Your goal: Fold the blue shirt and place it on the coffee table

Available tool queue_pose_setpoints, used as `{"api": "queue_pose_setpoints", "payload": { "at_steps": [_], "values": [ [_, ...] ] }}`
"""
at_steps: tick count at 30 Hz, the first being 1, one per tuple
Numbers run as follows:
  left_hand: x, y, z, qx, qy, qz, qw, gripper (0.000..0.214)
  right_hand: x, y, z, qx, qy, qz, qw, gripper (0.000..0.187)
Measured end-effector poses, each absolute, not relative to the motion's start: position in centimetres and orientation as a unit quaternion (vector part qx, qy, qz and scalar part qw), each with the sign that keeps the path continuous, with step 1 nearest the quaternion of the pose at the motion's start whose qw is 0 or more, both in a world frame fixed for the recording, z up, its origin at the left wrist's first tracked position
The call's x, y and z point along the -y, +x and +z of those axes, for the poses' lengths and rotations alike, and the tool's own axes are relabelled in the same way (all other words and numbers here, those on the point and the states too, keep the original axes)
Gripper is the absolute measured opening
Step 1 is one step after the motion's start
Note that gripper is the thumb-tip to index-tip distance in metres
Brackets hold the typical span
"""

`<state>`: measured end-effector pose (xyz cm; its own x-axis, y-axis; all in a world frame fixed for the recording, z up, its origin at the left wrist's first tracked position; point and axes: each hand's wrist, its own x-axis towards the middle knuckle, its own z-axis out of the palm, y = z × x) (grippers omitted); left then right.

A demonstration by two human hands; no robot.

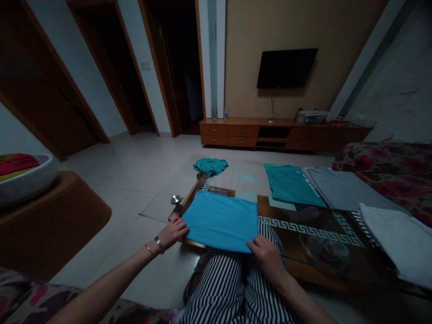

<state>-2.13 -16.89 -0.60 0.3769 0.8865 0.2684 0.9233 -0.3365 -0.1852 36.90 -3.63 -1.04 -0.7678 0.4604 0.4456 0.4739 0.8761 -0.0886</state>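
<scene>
Dim, bluish indoor light; soft focus; wide-angle bending at edges.

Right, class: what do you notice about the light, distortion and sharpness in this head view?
Head view: dim, bluish room light; wide lens bows the door frames and walls at the edges; centre sharp, so the blue cloth and both hands read clearly; glass table shows faint reflections.

It was a home living rm. A wall-mounted TV (pixel 286 67) hung over a low wood cabinet (pixel 246 132), w/ a glass coffee table (pixel 303 234), floral sofa (pixel 388 171) & tiled floor (pixel 135 166).
</scene>
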Motion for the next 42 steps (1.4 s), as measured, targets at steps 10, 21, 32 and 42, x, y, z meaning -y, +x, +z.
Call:
{"api": "queue_pose_setpoints", "payload": {
  "at_steps": [10, 21, 32, 42],
  "values": [
    [12.6, -4.1, 12.8, 0.695, -0.66, -0.286, -0.009, 0.034, 0.3, 35.9, 7.8, 0.912, -0.268, 0.148, 0.273, 0.036],
    [12.6, -9.7, 19.4, 0.639, -0.485, -0.566, -0.191, 0.041, 2.8, 31.2, 15.8, 0.88, -0.207, 0.249, 0.349, 0.03],
    [16.2, -12.4, 20.1, 0.613, -0.418, -0.656, -0.135, 0.047, 7.8, 27.0, 17.2, 0.857, -0.128, 0.369, 0.336, 0.027],
    [12.7, -13.1, 21.0, 0.673, -0.448, -0.582, -0.093, 0.052, 6.5, 25.5, 14.6, 0.722, -0.171, 0.615, 0.267, 0.034]
  ]
}}
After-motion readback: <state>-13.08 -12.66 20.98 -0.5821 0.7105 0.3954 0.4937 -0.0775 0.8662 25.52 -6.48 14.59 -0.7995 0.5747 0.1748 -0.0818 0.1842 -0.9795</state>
